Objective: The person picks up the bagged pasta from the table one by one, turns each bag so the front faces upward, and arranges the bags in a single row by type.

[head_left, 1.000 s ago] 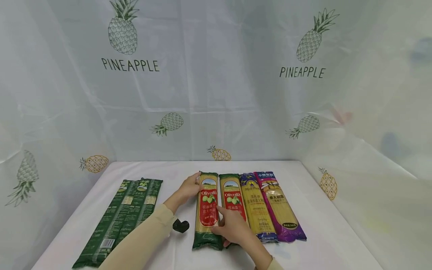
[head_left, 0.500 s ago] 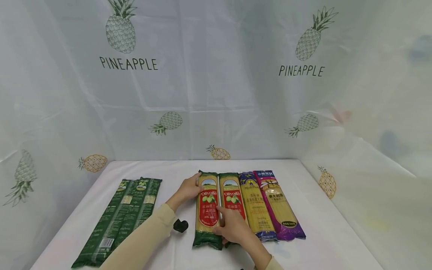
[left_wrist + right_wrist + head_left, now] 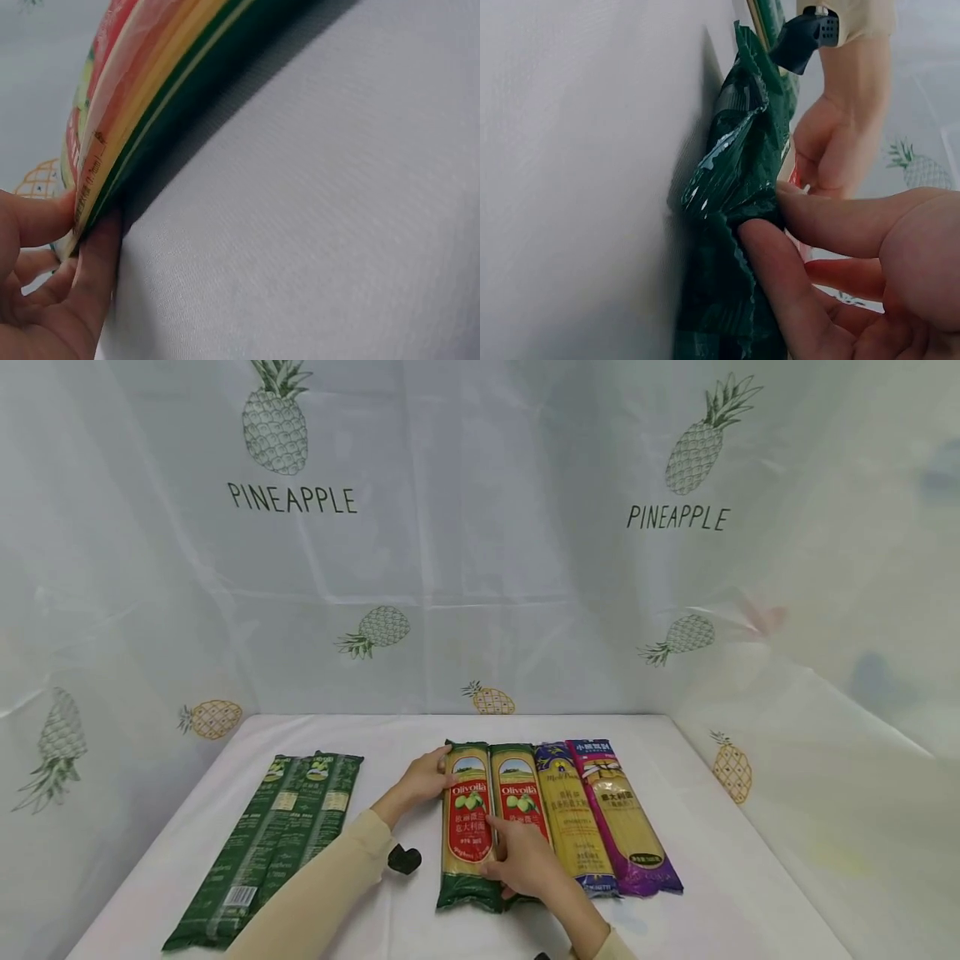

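Observation:
In the head view a spaghetti packet [image 3: 470, 810] with a red label and green ends lies face up between the hands. My left hand [image 3: 422, 779] pinches its upper left edge; the left wrist view shows the thumb above that edge and a finger underneath. At the lower right edge of the same packet, my right hand [image 3: 525, 858] grips with thumb and fingers, close by the crumpled green end [image 3: 731, 165] in the right wrist view. A matching spaghetti packet [image 3: 517, 781] lies directly alongside, its lower part covered by the right hand.
Further right are a yellow-and-blue spaghetti packet [image 3: 576, 827] and a purple-pink one [image 3: 626, 814], side by side. Two green packets [image 3: 258, 852] lie back side up at the left, partly behind the left sleeve [image 3: 322, 885]. A white cloth covers the table [image 3: 750, 893]; a pineapple-print curtain [image 3: 480, 543] hangs behind.
The red-labelled packet between my hands has slid slightly right, its lower end most, narrowing the gap to its twin. Both hands keep their hold and shift with it.

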`<state>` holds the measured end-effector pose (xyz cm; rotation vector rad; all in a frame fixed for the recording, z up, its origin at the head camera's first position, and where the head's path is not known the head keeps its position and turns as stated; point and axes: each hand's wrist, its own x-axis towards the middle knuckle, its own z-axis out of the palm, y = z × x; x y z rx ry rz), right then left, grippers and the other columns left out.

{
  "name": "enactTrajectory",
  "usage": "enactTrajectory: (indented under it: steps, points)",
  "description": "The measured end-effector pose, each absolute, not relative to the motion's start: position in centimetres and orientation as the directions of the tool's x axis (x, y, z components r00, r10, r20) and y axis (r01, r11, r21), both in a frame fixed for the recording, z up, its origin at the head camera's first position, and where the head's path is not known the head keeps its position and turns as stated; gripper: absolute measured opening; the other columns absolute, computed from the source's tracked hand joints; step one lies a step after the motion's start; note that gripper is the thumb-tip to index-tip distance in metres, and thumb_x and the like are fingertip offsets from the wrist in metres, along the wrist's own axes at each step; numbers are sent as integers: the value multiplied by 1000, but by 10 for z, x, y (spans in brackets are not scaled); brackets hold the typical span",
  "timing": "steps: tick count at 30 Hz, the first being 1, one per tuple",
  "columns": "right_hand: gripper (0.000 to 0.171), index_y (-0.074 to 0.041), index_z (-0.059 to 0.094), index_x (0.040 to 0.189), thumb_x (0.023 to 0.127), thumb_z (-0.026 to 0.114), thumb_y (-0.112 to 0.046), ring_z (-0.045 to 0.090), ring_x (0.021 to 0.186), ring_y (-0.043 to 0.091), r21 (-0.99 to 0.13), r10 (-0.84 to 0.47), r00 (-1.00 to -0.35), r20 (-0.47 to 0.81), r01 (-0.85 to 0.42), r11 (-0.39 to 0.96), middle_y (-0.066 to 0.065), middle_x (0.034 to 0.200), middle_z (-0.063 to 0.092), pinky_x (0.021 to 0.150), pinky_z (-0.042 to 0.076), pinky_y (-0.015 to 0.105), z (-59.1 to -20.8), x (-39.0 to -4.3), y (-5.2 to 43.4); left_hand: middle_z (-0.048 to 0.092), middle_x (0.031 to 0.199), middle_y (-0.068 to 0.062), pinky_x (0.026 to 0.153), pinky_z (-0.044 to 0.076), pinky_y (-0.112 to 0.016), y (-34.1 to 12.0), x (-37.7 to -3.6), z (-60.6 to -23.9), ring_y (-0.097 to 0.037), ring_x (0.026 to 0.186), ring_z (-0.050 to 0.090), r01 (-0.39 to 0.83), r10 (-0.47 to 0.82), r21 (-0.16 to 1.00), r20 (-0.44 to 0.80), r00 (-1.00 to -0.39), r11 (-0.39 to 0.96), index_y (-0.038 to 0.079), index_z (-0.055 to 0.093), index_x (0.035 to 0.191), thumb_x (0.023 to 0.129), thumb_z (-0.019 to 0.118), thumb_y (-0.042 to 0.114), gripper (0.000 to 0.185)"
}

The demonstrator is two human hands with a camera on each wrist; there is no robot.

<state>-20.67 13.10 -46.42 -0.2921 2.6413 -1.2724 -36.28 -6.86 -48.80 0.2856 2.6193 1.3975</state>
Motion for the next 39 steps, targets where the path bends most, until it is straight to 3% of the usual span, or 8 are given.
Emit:
enactTrajectory:
  steps: [6,12,14,19,22,25,33,39]
  points:
    - [76,2,50,156,90,86,-7,66,51,21,-786,-246,-964,-103,-73,614,8,78,63,47,57,32,-467,-206,133,58,143,-29,115,41,-62,-68,-357,-484,-42,134,55,95,246,806,-64,-967,585,4,39,164,102,71,18,71]
    - [78,0,54,154,86,90,-13,64,47,19,-750,-210,-976,-54,-99,654,25,114,60,44,54,31,-467,-205,133,43,158,-35,118,32,-70,-75,-360,-484,-54,149,37,154,259,698,-47,-965,700,8,43,163,101,70,31,72]
    - [78,-1,55,154,86,91,-16,64,48,19,-733,-207,-977,-50,-105,672,25,119,57,44,54,32,-466,-205,133,49,154,-33,117,35,-68,-79,-362,-486,-52,146,44,162,271,689,-52,-961,707,8,42,164,102,69,35,72]
    - [76,-6,57,154,88,88,-29,65,76,19,-621,-228,-973,-37,-157,768,18,120,62,66,57,35,-466,-206,133,68,126,-23,106,49,-60,-87,-362,-486,-38,118,65,187,313,683,-64,-948,706,8,39,165,105,66,36,71]
    - [76,-7,58,153,88,86,-34,55,90,20,-568,-241,-970,-22,-186,802,10,111,63,76,50,39,-467,-206,133,69,103,-12,93,55,-51,-90,-362,-486,-25,94,66,174,324,702,-86,-942,691,6,37,165,106,65,34,71]
    - [75,-9,58,154,88,85,-35,52,88,19,-564,-247,-969,-11,-198,802,5,103,61,75,48,40,-469,-206,133,67,93,-6,83,53,-41,-94,-362,-488,-18,82,63,141,316,725,-111,-942,675,7,34,166,108,64,32,70]
    - [78,-8,51,158,92,83,-36,50,76,13,-651,-255,-967,-4,-191,735,2,91,52,61,41,29,-471,-202,138,69,100,-4,76,50,-33,-100,-362,-486,-16,83,63,140,326,754,-103,-940,642,7,35,166,106,66,25,70]
    - [69,-12,56,155,94,81,-32,50,79,13,-705,-273,-962,33,-216,675,3,96,52,62,42,28,-468,-193,130,64,135,-12,102,53,-51,-128,-352,-470,-25,118,67,98,475,830,-214,-854,549,15,23,171,108,63,30,76]
